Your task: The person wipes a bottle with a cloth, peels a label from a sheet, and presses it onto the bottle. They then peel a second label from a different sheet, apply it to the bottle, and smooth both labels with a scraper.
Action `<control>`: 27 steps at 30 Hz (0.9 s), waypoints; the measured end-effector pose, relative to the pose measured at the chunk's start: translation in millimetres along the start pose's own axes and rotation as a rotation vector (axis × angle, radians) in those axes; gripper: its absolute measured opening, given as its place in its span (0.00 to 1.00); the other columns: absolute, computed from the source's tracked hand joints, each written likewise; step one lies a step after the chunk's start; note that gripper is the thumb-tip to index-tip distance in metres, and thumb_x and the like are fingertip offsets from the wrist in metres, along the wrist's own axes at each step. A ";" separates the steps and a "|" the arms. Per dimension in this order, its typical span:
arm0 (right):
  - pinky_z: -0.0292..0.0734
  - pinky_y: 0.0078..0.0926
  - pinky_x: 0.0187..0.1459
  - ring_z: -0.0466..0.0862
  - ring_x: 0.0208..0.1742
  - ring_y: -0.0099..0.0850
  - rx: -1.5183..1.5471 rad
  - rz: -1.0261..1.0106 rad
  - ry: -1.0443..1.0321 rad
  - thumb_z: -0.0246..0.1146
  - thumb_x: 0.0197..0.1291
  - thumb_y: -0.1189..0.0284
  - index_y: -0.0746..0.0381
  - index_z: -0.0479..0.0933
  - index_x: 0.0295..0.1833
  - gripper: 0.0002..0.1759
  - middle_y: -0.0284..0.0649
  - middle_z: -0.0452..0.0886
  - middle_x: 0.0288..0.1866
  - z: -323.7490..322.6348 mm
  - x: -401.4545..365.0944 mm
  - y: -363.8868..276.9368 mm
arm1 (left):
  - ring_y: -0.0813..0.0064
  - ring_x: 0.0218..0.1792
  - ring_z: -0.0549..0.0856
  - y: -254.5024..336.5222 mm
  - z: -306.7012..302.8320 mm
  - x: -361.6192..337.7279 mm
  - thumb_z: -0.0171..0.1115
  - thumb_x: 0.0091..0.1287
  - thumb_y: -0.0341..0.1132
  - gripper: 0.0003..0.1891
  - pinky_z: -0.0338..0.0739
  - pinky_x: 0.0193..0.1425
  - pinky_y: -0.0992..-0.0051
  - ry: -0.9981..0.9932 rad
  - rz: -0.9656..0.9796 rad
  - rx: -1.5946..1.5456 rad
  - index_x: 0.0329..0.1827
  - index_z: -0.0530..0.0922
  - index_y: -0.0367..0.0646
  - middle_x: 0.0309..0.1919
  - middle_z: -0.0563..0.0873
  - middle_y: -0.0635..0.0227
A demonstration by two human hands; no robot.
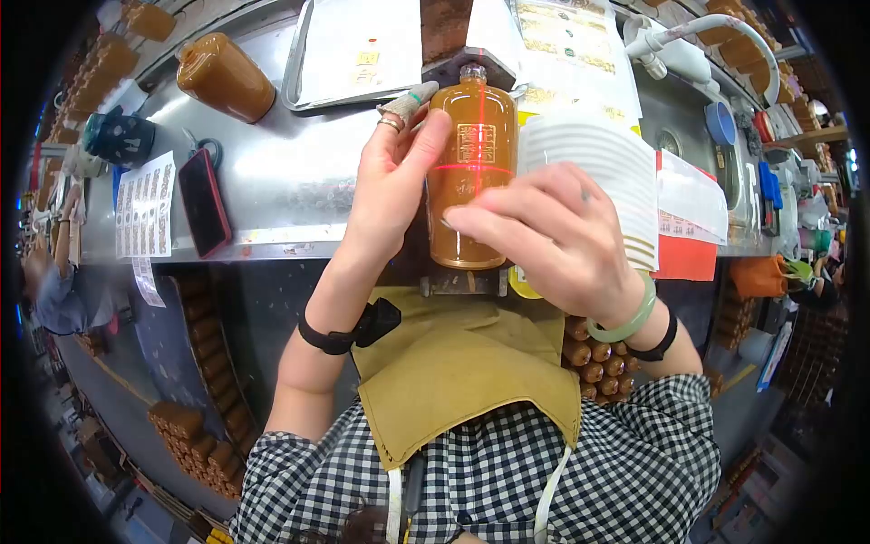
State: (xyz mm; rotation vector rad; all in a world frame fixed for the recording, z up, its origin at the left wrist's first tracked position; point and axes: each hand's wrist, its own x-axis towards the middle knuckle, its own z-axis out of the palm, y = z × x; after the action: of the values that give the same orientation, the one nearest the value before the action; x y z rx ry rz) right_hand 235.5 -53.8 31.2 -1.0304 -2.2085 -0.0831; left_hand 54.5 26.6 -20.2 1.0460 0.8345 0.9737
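Brown bottle (471, 172) is seen standing upright at the middle of the view, seated on a small metal fixture (462, 283) at the edge of a steel table (290, 172). A square gold stamp (477, 142) is carried on its front, and red laser lines (471, 168) are cast across it in a cross.

The bottle is held between the two hands. Its side is clasped by the left hand (390, 181), with the thumb laid on the front near the shoulder and a taped fingertip reaching up beside the neck; a ring is worn on one finger. The right hand (557, 236) is placed against the other side, lower down, its curled fingers (458, 218) pressed against the front of the bottle below the horizontal laser line. The right thumb is hidden, so it cannot be told whether this hand grips the bottle or only rests on it. A pale green bangle (634, 313) is worn on the right wrist.

Just behind the right hand a stack of white sheets (598, 154) is seen. Well apart on the table, a second brown bottle (225, 77) is laid on its side, next to a metal tray (362, 50). A red phone (204, 201) and a sheet of labels (145, 204) are laid side by side nearer the left edge.
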 end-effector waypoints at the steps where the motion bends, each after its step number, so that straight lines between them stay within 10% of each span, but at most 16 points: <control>1: 0.79 0.33 0.46 0.82 0.44 0.33 0.013 0.007 -0.010 0.67 0.52 0.72 0.58 0.85 0.52 0.19 0.32 0.82 0.43 1.7 8.8 -0.2 | 0.70 0.68 0.78 1.5 0.1 0.7 0.59 0.81 0.50 0.30 0.74 0.72 0.67 0.013 -0.058 -0.063 0.76 0.72 0.37 0.68 0.80 0.59; 9: 0.79 0.32 0.41 0.82 0.40 0.35 -0.361 0.025 0.142 0.71 0.53 0.80 0.56 0.87 0.51 0.18 0.33 0.87 0.41 6.9 55.1 71.3 | 0.62 0.73 0.76 1.1 -14.3 1.6 0.42 0.83 0.64 0.42 0.71 0.77 0.63 0.023 -0.078 -0.030 0.78 0.68 0.30 0.73 0.76 0.50; 17: 0.81 0.27 0.36 0.80 0.34 0.26 0.211 -0.320 -0.057 0.70 0.52 0.71 0.55 0.87 0.50 0.17 0.28 0.86 0.45 16.3 -21.4 -9.1 | 0.58 0.74 0.75 1.0 -23.9 -1.7 0.40 0.84 0.65 0.42 0.69 0.78 0.59 0.056 -0.081 -0.024 0.78 0.67 0.29 0.73 0.76 0.48; 22: 0.81 0.33 0.37 0.84 0.36 0.38 0.155 0.183 0.068 0.73 0.57 0.76 0.57 0.85 0.55 0.18 0.37 0.89 0.42 17.9 9.4 46.9 | 0.60 0.74 0.76 -0.4 -18.4 -7.8 0.40 0.84 0.64 0.42 0.68 0.78 0.60 0.053 -0.114 -0.034 0.78 0.67 0.29 0.73 0.76 0.49; 27: 0.79 0.33 0.37 0.84 0.38 0.37 -0.341 0.065 0.218 0.73 0.55 0.76 0.58 0.85 0.52 0.17 0.37 0.87 0.39 2.1 39.0 80.6 | 0.61 0.73 0.76 -1.1 -22.6 -10.2 0.40 0.84 0.64 0.42 0.68 0.78 0.61 0.047 -0.104 -0.044 0.78 0.67 0.29 0.72 0.77 0.49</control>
State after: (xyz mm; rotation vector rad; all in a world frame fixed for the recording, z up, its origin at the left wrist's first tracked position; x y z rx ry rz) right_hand 273.0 27.3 35.8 -1.2112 -2.0002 -0.5331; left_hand 30.7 23.9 -26.7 0.9358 0.8937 0.9281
